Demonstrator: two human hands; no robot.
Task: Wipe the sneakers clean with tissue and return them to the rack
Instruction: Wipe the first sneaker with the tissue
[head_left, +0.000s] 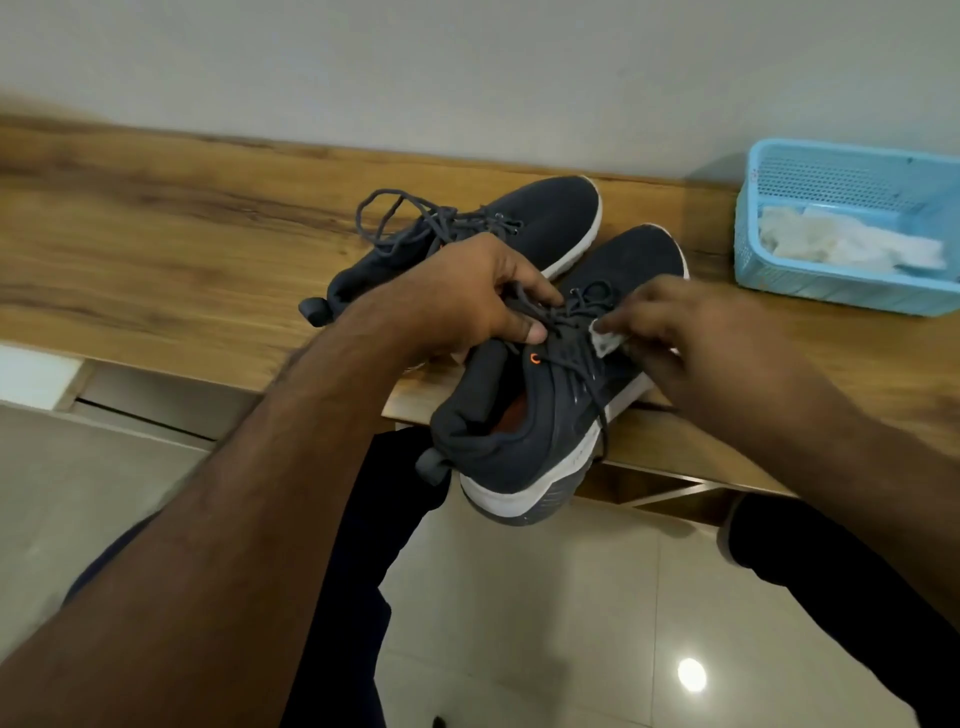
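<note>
Two dark grey sneakers with white soles lie on a wooden bench top (156, 249). The near sneaker (524, 431) hangs with its heel over the bench's front edge. My left hand (478, 296) grips it at the tongue and laces. My right hand (675, 332), blurred, holds a small white tissue (605, 340) against the sneaker's laced upper. The far sneaker (545, 218) rests behind my left hand, its laces loose.
A light blue plastic basket (779, 280) with crumpled white tissues (841, 241) stands on the bench at the right, against the white wall. Below the bench lie glossy floor tiles (571, 597) and my legs in dark trousers.
</note>
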